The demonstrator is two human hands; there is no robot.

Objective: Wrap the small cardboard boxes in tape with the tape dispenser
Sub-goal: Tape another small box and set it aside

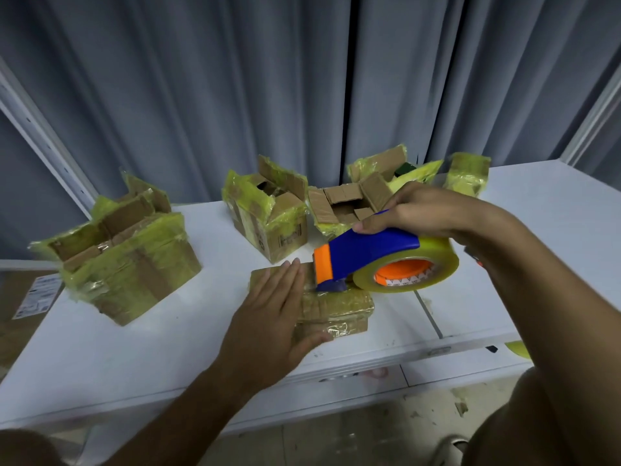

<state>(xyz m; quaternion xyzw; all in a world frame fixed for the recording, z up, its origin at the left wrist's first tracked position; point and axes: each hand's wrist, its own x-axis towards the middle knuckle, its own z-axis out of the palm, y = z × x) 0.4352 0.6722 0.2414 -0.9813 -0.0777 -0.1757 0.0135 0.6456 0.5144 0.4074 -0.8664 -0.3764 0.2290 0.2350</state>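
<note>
A: Right, biggest first: white table, w/ the small flat box near its front edge. That box is the landmark.

B: Other boxes?

A: Large taped box well left of it, open-flapped box just behind, another open one behind-right. All messy w/ yellowish tape.

B: Hands?

A: Left hand lies flat on the box's left part, fingers straight, pressing it down. Right hand is above-right of the box, fingers curled round the blue tape dispenser. Its orange nose end touches the box top beside the left fingertips.

B: Risks?

A: Imo the blade end sits v. close to those fingertips, so a quick pull toward them could nick one. Box is light; if the flat hand eases off, tape drag prob. shifts or lifts it. Tilted dispenser = wrinkled tape.
</note>
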